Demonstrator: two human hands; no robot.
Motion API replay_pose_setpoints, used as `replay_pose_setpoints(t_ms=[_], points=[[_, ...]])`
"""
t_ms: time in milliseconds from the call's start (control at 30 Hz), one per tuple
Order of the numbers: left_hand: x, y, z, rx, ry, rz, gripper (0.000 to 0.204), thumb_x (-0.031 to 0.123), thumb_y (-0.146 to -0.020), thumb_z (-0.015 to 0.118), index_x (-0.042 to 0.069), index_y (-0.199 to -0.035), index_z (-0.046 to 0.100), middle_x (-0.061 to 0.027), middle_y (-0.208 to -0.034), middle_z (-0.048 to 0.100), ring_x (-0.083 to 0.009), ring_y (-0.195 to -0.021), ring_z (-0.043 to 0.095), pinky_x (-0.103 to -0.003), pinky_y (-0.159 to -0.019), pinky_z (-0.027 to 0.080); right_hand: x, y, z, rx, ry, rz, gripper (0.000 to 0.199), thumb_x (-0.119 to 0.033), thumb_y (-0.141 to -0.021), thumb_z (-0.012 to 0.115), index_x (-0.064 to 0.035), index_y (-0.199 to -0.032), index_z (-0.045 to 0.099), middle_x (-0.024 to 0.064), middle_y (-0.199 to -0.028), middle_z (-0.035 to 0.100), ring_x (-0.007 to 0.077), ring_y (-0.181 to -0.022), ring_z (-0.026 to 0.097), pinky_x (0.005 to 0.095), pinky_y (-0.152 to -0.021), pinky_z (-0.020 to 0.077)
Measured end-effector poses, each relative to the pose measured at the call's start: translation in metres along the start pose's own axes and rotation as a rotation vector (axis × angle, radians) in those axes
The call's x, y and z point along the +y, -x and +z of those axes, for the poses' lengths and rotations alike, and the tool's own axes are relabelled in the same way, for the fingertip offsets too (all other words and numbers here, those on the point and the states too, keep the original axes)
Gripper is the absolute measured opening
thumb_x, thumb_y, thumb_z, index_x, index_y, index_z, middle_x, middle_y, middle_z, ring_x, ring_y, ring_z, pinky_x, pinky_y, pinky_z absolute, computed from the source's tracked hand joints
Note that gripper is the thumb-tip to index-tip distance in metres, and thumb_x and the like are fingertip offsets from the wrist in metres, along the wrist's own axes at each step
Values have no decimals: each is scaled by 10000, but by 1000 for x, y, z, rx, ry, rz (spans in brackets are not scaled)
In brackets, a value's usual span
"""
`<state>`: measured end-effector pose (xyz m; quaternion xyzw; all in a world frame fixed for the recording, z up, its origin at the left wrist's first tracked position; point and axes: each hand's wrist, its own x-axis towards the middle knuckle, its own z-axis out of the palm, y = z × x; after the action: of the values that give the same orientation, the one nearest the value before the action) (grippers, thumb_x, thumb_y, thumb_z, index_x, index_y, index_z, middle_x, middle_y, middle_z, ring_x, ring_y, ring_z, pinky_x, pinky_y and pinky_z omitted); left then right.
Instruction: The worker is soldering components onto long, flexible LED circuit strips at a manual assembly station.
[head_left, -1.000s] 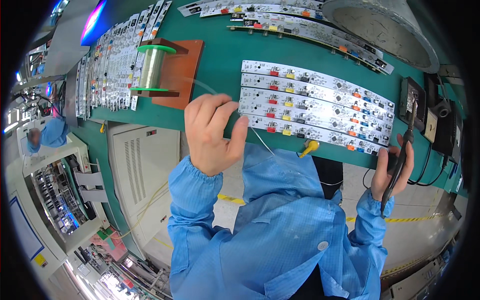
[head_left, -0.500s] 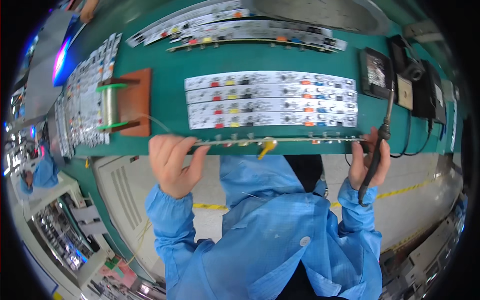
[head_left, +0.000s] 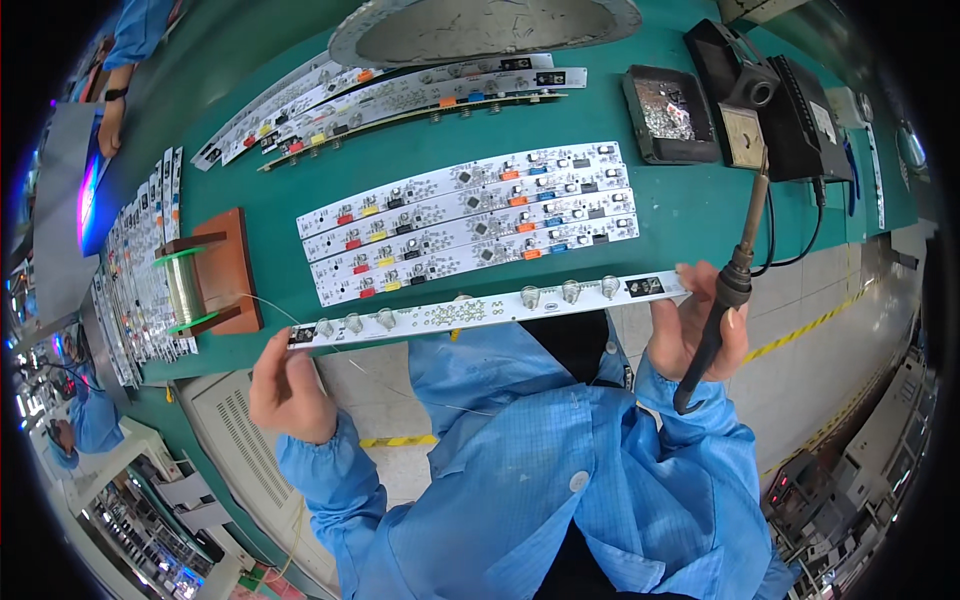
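Observation:
A long white circuit board strip (head_left: 480, 316) spans between my two hands at the table's near edge, its face with several coiled springs turned up. My left hand (head_left: 293, 390) pinches its left end between thumb and fingers. My right hand (head_left: 690, 335) grips the right end and also holds a soldering iron (head_left: 734, 290), its tip pointing up and away from the board. Just beyond the held strip, several matching boards (head_left: 430, 243) lie side by side, bearing red, yellow, black, orange and blue connectors. A thin solder wire (head_left: 268, 300) runs from the spool toward my left hand.
The solder spool (head_left: 183, 290) sits on a brown stand (head_left: 232, 270) at the left, beside more stacked boards (head_left: 135, 270). More strips (head_left: 400, 112) lie at the back below a grey round hood (head_left: 480, 35). Far right stand a black tray (head_left: 668, 115) and a soldering station (head_left: 800, 115).
The held strip has turned from edge-on so its spring side shows, and its right end now tilts higher than its left. The view has shifted and rotated. Both hands keep their hold.

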<state>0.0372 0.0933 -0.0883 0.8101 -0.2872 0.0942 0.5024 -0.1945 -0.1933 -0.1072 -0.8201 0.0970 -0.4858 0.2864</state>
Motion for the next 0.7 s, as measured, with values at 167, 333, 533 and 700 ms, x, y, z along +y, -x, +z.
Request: replay_pose_setpoints(t_ms=[167,333,533,700], points=[[-4,-13,-5,-53,739,-428,217,-13,-869,585,-44,-1083,592,-132,-914,663,-168,-774,647,-273,-683,540,-1,0,1,-11,-56,1,814,156,-756,619,-219,-1390,272,265,-1244,489,328,-1015,596,455,-852,504],[-4,-21,-9,-82,809,-447,263,4,-864,608,-39,-1121,576,-118,-906,666,-174,-745,643,-263,-658,530,3,-2,2,-106,-45,68,821,184,-743,609,-211,-1381,273,268,-1245,484,365,-1129,553,497,-919,479],[-2,-22,-17,-163,805,-328,262,39,-838,645,-64,-1069,580,-182,-945,634,-212,-762,634,-286,-665,522,13,-4,5,-145,-55,97,787,191,-737,613,-179,-1362,313,262,-1241,489,361,-1108,566,486,-916,475],[11,-26,-9,-234,814,-281,227,-39,-820,596,-72,-1045,583,-191,-951,622,-218,-774,626,-309,-685,534,30,8,3,-41,-47,130,662,210,-771,562,-62,-1341,362,283,-1276,487,391,-1162,528,509,-967,428]])
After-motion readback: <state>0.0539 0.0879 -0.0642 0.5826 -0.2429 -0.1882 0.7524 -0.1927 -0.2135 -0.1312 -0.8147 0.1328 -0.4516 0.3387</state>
